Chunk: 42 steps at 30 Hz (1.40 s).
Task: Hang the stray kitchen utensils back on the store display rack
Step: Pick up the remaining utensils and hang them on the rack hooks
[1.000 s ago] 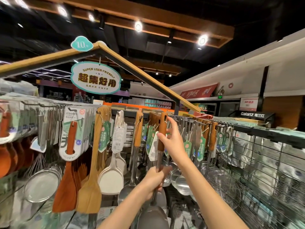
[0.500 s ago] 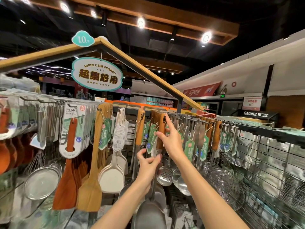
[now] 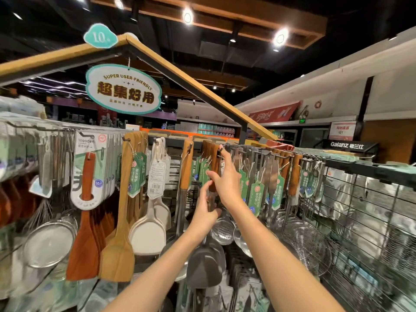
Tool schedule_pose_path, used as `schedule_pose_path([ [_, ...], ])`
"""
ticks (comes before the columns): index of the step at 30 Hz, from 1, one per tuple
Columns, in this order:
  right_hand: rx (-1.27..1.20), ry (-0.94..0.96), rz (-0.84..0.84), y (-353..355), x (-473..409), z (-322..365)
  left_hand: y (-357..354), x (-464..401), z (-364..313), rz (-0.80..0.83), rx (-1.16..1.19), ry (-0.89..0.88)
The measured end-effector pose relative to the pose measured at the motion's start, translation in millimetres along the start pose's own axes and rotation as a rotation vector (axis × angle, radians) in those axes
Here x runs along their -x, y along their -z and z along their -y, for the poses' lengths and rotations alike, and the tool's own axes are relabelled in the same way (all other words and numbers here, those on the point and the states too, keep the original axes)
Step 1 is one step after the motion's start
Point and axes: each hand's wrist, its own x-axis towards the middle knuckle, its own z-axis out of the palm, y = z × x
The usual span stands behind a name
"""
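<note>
- Green tags (image 3: 256, 194) and wooden spatulas (image 3: 117, 255) crowd the rack hook (image 3: 221, 152)
- Right hand (image 3: 227, 179) open, now higher at the hook; left hand (image 3: 207, 212) grips the turner (image 3: 206, 264) shaft again

Dark ceiling (image 3: 67, 16) with wooden beams (image 3: 225, 12) and round spotlights (image 3: 280, 37); a white wall (image 3: 337, 86) runs right, shelves (image 3: 209, 129) behind.

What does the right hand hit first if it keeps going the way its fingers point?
Probably the hook end of the rack, where the wooden-handled spatula hangs. The right hand points up and forward, fingertips at or just short of it; depth is unclear in this single view.
</note>
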Motion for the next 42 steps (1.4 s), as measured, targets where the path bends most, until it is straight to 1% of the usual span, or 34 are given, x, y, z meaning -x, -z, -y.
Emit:
schedule_pose_path([
  [4, 0.047, -0.001, -0.005, -0.4, -0.1, -2.9, -1.5, 4.6, -0.2, 0.023, -0.044, 0.014],
  [8, 0.228, 0.027, -0.003, 1.8, 2.4, -4.7, 3.5, 9.6, -2.8, 0.060, -0.094, 0.034],
  [12, 0.355, 0.054, 0.064, 7.4, 12.3, -7.2, 15.7, 22.2, -7.2, 0.063, -0.206, 0.046],
  [17, 0.422, -0.035, 0.145, 18.8, 27.7, -8.7, 45.6, 48.5, -15.8, 0.044, -0.306, 0.042],
  [19, 0.457, -0.026, 0.168, 22.3, 39.3, -6.5, 63.9, 64.4, -20.3, 0.058, -0.349, 0.057],
  [24, 0.557, -0.048, 0.231, 15.1, 81.7, 18.0, 120.1, 116.5, -33.8, 0.046, -0.387, 0.065],
  [27, 0.585, -0.004, 0.240, -5.6, 111.2, 43.4, 165.7, 147.5, -37.1, 0.049, -0.453, 0.068],
  [30, 0.572, -0.007, 0.229, -41.3, 146.1, 76.3, 223.0, 178.1, -39.8, 0.043, -0.509, 0.062],
  [32, 0.559, -0.027, 0.228, -70.0, 172.7, 98.6, 263.6, 200.2, -43.9, 0.079, -0.526, 0.062],
  [34, 0.570, -0.023, 0.261, -100.5, 198.9, 117.5, 302.2, 220.8, -47.0, 0.107, -0.545, 0.069],
  [39, 0.516, -0.008, 0.298, -160.6, 243.6, 160.7, 379.1, 252.1, -62.6, 0.064, -0.605, 0.101],
  [42, 0.522, -0.034, 0.328, -179.1, 250.2, 176.6, 408.2, 253.1, -70.7, 0.039, -0.626, 0.072],
])
